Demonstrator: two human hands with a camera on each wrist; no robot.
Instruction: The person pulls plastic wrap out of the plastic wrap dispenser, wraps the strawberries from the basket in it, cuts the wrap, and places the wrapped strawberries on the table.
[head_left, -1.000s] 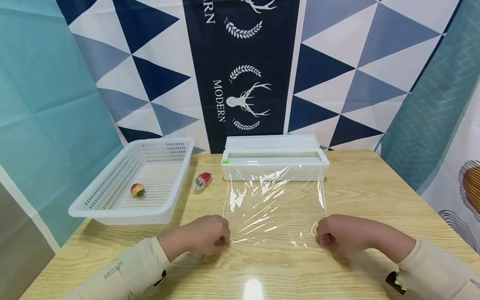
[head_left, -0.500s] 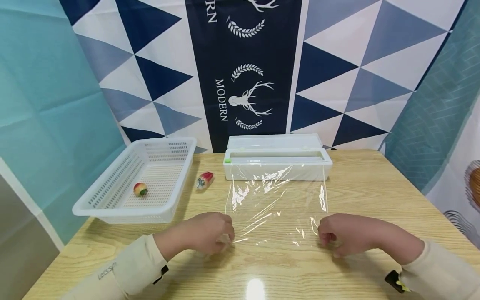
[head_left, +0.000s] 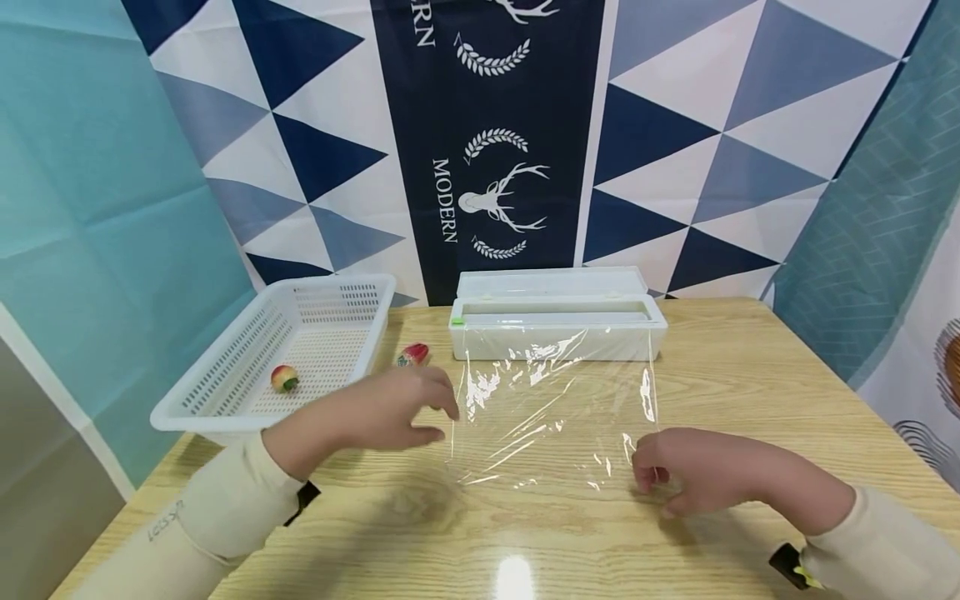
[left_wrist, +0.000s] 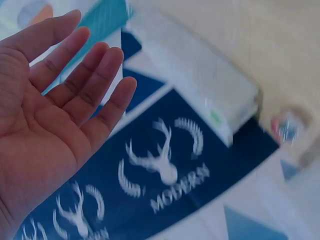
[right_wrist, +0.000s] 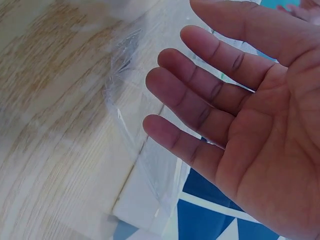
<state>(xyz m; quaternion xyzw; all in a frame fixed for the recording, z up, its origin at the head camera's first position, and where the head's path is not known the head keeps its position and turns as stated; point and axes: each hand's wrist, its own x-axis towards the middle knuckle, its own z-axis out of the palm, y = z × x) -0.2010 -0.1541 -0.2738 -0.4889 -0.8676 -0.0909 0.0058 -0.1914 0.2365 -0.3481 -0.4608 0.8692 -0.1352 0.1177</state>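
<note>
A clear sheet of cling film (head_left: 555,417) stretches from the white cling film dispenser (head_left: 562,342) toward me over the wooden table. My left hand (head_left: 386,408) is raised beside the film's left edge, fingers apart and holding nothing. In the left wrist view its palm and loosely bent fingers (left_wrist: 107,67) show nothing held. At the film's near right corner is my right hand (head_left: 693,471), low over the table. The right wrist view shows its fingers (right_wrist: 167,87) relaxed and spread, overlapping the film (right_wrist: 132,95) behind them.
A white perforated basket (head_left: 225,422) stands at the left, with a small red-and-yellow fruit (head_left: 284,378) inside. Between basket and dispenser lies a red item in clear wrap (head_left: 413,354), partly hidden by my left hand. A green slider (head_left: 458,321) sits on the dispenser's left end.
My left hand has left the film's near left corner, rising and moving away and to the left with its fingers opened. My right hand stays near its corner. The film still lies stretched out.
</note>
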